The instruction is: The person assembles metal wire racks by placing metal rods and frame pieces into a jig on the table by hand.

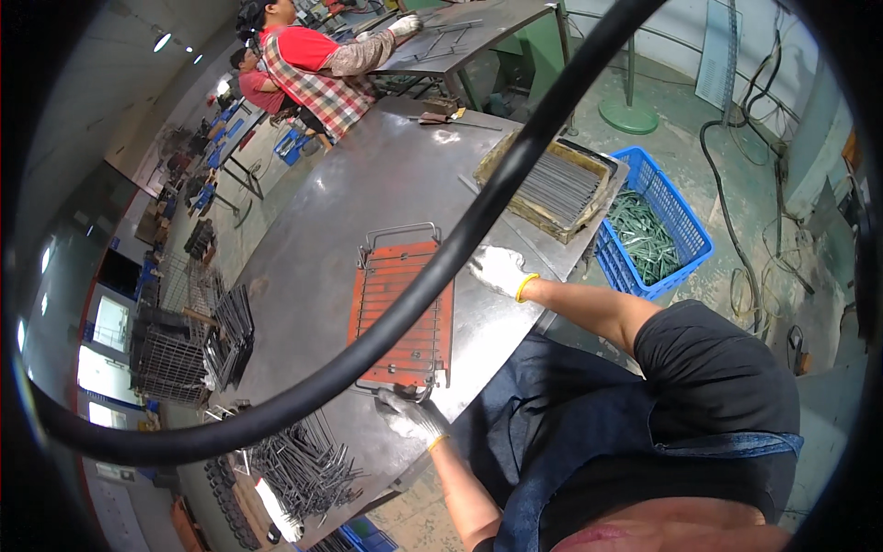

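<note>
A wire rack (405, 230) of thin parallel rods lies on a red jig plate (368, 308) on the metal table. My left hand (411, 419), in a white glove with dirty fingertips, is closed at the rack's near end. My right hand (501, 271), also in a white glove, is to the right of the plate with its fingers drawn together. Whatever is in the right fingers is too small to make out. A thick black cable (418, 299) runs across the view and covers part of the plate and rack.
A tray of metal rods (561, 189) sits at the table's right edge beside a blue crate (658, 225) of green strips. Loose rods (303, 469) are piled near left, with dark wire grids (170, 354) beyond. Another person (317, 78) works at a farther table (474, 41).
</note>
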`<control>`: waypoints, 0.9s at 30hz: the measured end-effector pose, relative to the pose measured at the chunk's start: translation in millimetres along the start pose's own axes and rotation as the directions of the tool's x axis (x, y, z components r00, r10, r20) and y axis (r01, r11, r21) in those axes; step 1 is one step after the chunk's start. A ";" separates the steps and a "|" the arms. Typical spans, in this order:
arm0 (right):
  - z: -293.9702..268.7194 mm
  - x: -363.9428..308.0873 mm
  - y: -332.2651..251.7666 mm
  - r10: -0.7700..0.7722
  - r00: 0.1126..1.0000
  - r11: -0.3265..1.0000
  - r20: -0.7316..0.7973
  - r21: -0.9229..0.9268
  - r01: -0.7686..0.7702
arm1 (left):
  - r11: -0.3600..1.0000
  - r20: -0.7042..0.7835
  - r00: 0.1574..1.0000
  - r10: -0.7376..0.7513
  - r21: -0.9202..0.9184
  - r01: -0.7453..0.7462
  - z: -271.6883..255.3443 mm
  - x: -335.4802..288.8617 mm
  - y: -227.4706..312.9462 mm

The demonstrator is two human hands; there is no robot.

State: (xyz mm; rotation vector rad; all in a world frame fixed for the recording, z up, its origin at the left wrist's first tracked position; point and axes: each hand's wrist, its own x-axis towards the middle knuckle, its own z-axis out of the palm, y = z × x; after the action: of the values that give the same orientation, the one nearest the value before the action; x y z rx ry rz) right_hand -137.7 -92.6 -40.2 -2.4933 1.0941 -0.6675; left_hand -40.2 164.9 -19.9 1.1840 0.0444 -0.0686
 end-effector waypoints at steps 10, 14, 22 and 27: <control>11.6 3.2 3.2 -0.017 1.000 0.999 0.011 0.028 0.016 | 0.999 0.018 1.000 -0.022 -0.038 0.023 -7.6 7.3 -5.2; 36.7 9.0 24.3 -0.125 0.984 0.986 -0.129 0.091 0.137 | 0.997 0.012 1.000 0.012 -0.071 -0.011 1.5 1.0 -1.0; 38.7 8.2 20.0 -0.136 0.980 0.984 -0.148 0.095 0.151 | 0.999 0.041 0.999 0.018 -0.050 -0.016 -9.5 12.0 -10.4; 30.8 7.3 19.4 -0.052 0.992 0.990 -0.117 0.122 0.066 | 1.000 0.002 1.000 0.022 0.018 -0.022 2.4 -1.0 1.8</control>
State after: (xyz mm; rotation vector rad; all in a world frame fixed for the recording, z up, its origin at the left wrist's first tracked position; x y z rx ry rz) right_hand -128.2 -107.1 -73.1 -2.4135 0.9866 -0.8775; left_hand -41.1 163.3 -17.3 1.2019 0.0288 -0.0506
